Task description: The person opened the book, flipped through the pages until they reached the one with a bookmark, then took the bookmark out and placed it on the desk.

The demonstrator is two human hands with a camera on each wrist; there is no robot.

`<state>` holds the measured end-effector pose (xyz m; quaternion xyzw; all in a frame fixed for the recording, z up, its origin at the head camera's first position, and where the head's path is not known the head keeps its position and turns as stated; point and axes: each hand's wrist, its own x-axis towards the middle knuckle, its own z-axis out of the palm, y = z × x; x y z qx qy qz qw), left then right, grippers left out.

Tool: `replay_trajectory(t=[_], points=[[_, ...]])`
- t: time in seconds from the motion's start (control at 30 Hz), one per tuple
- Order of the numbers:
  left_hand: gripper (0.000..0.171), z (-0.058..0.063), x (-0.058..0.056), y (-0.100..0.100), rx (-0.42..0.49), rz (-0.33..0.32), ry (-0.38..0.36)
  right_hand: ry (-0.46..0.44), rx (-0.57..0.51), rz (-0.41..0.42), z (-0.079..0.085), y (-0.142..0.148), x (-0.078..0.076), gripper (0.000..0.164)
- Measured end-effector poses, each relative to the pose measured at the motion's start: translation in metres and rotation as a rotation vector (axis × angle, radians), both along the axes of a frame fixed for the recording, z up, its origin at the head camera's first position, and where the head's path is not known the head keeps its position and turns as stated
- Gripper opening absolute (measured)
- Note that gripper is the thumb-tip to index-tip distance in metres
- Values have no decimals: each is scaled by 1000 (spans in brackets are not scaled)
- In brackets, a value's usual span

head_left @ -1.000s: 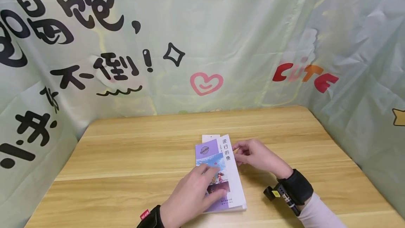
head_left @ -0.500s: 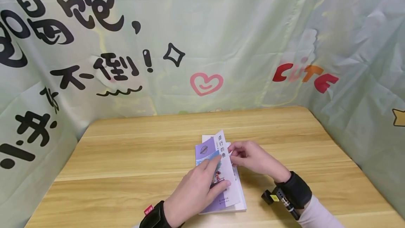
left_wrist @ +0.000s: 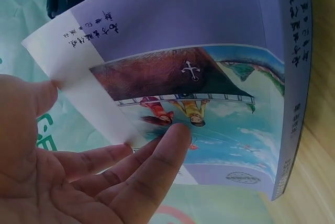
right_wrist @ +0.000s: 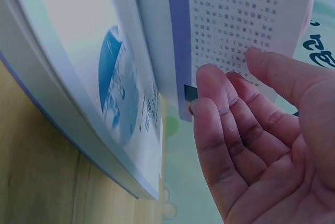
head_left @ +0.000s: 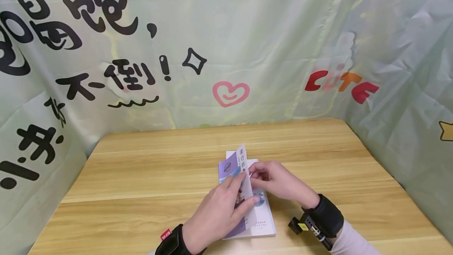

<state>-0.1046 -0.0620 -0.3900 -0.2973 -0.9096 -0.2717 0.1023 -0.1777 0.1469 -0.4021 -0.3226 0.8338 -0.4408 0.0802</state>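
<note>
A paperback book (head_left: 263, 219) lies on the table with its front cover (head_left: 226, 168) raised. In the left wrist view, the cover shows purple borders and a painted scene. Over the outside of this cover, my left hand (head_left: 216, 211) has its fingers spread, and its thumb (left_wrist: 47, 96) touches the free edge. My right hand (head_left: 276, 178) is on the inner side, loosely curved fingers (right_wrist: 212, 135) against the cover's printed flap (right_wrist: 235, 14). No clear pinch shows there. The white page beneath carries a round blue picture (right_wrist: 118, 88).
A wooden table (head_left: 152, 168) bears the book. Pale printed cloth (head_left: 269, 42) hangs behind and at both sides. A white slip (head_left: 229, 154) sticks out past the book's far end. A black camera strap (head_left: 323, 215) is round the right wrist.
The front cover has risen from lying nearly flat to standing steeply, tilting left, uncovering the white page. My right hand has moved left with it. My left fingers have shifted slightly up the cover.
</note>
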Motion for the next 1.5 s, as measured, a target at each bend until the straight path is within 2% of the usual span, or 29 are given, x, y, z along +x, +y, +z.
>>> replay_trajectory(t=[0.27, 0.5, 0.73, 1.17, 1.5], points=[[68, 1, 1, -3, 19, 18, -11, -5, -29, 22, -3, -8, 3, 10], [59, 4, 1, -7, 42, 12, 40, -7, -41, 32, -3, -13, 6, 16], [55, 8, 1, -13, 71, 32, -1, -6, -33, 41, -2, -18, 9, 19], [61, 12, 3, -27, 108, 58, -14, -39, -47, 77, -6, -25, 12, 28], [62, 13, 4, -34, 148, 58, -47, -1, -85, 132, -6, -29, 15, 30]])
